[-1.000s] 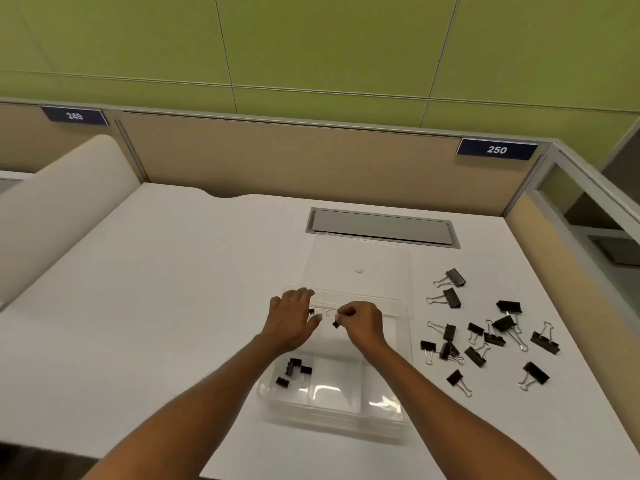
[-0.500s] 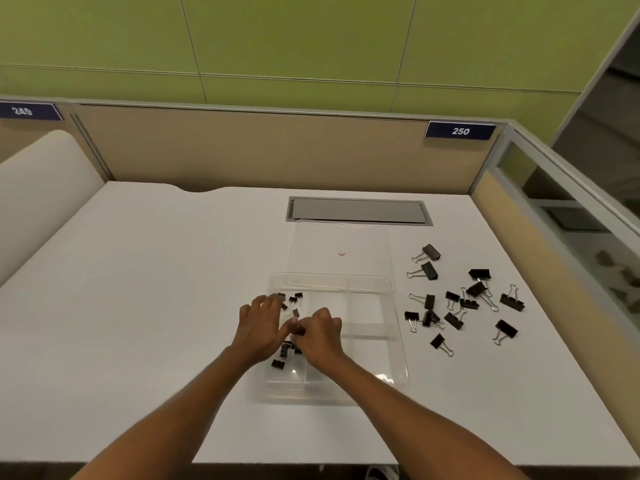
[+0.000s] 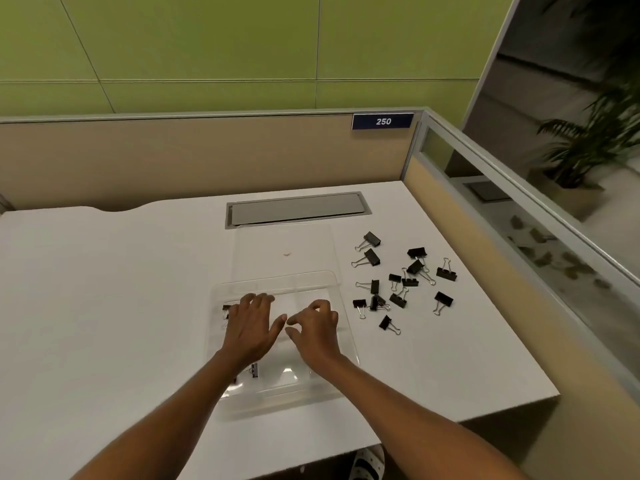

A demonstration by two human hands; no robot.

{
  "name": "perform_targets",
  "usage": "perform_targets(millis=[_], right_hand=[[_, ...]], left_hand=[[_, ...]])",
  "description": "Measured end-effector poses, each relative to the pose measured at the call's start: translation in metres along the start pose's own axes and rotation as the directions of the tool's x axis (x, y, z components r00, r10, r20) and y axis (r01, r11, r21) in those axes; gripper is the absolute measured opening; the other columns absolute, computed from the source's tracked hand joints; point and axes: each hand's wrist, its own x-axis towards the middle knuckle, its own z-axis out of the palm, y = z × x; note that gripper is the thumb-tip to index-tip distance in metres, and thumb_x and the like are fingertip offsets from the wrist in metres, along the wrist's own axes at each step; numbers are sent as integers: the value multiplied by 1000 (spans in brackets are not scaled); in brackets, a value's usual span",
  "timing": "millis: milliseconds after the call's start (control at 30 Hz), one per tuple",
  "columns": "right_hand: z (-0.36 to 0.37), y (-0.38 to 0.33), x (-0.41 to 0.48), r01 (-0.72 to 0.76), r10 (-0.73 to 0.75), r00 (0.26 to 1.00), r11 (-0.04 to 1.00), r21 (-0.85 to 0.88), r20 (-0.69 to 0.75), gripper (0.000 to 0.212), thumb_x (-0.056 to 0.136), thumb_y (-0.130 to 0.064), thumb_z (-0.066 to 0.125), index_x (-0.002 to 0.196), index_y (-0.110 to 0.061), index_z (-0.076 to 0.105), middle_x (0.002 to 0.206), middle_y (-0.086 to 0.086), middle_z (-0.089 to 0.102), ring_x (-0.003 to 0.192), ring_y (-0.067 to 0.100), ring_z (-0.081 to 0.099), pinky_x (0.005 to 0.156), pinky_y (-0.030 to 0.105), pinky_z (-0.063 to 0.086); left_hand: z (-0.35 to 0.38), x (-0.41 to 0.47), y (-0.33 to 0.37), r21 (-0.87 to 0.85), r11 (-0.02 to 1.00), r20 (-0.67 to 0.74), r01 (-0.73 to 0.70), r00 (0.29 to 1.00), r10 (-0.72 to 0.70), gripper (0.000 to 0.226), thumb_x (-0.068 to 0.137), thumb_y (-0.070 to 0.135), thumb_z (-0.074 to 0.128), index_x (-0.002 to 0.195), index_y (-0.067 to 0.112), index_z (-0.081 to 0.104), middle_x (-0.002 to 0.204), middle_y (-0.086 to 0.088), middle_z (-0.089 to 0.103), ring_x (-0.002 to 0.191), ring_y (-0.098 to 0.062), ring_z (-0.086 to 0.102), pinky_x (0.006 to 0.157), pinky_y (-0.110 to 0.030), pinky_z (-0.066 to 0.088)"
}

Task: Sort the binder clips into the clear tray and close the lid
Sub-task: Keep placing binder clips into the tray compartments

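A clear divided tray [image 3: 341, 344] lies on the white desk in front of me, its clear lid [image 3: 304, 239] flipped open and flat behind it. My left hand [image 3: 251, 325] hovers over the tray's left side with fingers spread and holds nothing. My right hand [image 3: 317, 332] is over the tray's middle, fingers loosely curled and empty. A few small black clips [image 3: 226, 308] show in the tray's left compartments, partly hidden by my left hand and arm. Several larger black binder clips [image 3: 398, 282] lie scattered on the desk to the tray's right.
A grey cable hatch [image 3: 298, 211] sits in the desk behind the lid. A beige partition with a "250" plate [image 3: 382, 121] bounds the back, and a glass-topped divider [image 3: 485, 178] bounds the right. The desk's front edge [image 3: 450, 422] is close below the tray.
The small clip my right hand pinched a second ago is gone from its fingers. Both hands now hover empty over the tray. The view has swung to the right.
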Motion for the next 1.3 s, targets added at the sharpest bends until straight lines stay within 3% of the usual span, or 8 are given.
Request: perform_targets(millis=[133, 233, 633, 767, 933, 1000, 1133, 1300], right_hand=[[-24, 24, 1, -33, 34, 998, 999, 20, -48, 19, 85, -23, 67, 102, -16, 72, 87, -12, 47, 117, 16, 37, 97, 34, 33], [-35, 47, 5, -68, 65, 993, 997, -22, -97, 17, 84, -25, 69, 98, -18, 74, 94, -1, 62, 114, 16, 41, 97, 36, 34], [-77, 122, 25, -279, 230, 925, 951, -130, -302, 7, 74, -18, 78, 81, -16, 76, 79, 3, 65, 94, 24, 53, 79, 39, 48], [-91, 141, 30, -327, 287, 914, 939, -104, -287, 5, 78, -17, 74, 83, -16, 76, 73, -7, 56, 100, 23, 51, 83, 35, 40], [-102, 165, 35, -382, 350, 912, 915, -132, -213, 11, 84, -21, 69, 92, -18, 75, 75, -12, 45, 109, 19, 45, 90, 31, 33], [-103, 172, 37, -386, 358, 916, 910, -152, -180, 14, 83, -23, 69, 96, -20, 74, 85, -7, 58, 111, 19, 44, 91, 30, 32], [-100, 181, 38, -441, 424, 895, 888, -133, -136, 23, 81, -30, 72, 103, -23, 71, 109, 1, 51, 108, 22, 44, 93, 27, 37], [-92, 186, 40, -402, 401, 915, 897, -184, -44, 40, 75, -40, 75, 110, -21, 69, 113, 1, 53, 113, 21, 42, 95, 27, 36]], left_hand=[[8, 18, 32, 5, 997, 20, -75, 997, 75, 59, 87, 58, 27, 120, 16, 51, 124, -2, 58, 119, -28, 45, 90, -47, 38], [13, 32, 56, -4, 993, 43, -119, 992, 119, 62, 86, 60, 24, 122, 16, 50, 126, -2, 57, 120, -27, 44, 91, -45, 37], [33, 88, 119, 28, 975, 90, -220, 972, 217, 68, 82, 62, 17, 119, 20, 54, 136, -4, 50, 129, -28, 33, 97, -45, 33], [41, 103, 138, 31, 966, 99, -258, 962, 254, 64, 82, 59, 22, 117, 19, 57, 130, -2, 55, 124, -25, 40, 94, -43, 34], [58, 121, 157, 69, 954, 189, -292, 943, 275, 42, 85, 44, 53, 120, 20, 56, 140, -5, 46, 131, -26, 33, 97, -44, 31], [64, 126, 163, 83, 946, 212, -313, 933, 290, 39, 85, 41, 57, 119, 20, 57, 142, -5, 44, 132, -27, 30, 98, -44, 30], [73, 133, 174, 95, 935, 244, -341, 919, 311, 41, 82, 42, 61, 118, 21, 59, 138, -4, 47, 129, -26, 30, 94, -42, 28], [82, 140, 183, 159, 923, 293, -350, 909, 295, 40, 80, 41, 65, 113, 19, 62, 132, -3, 50, 127, -26, 29, 91, -40, 28]])
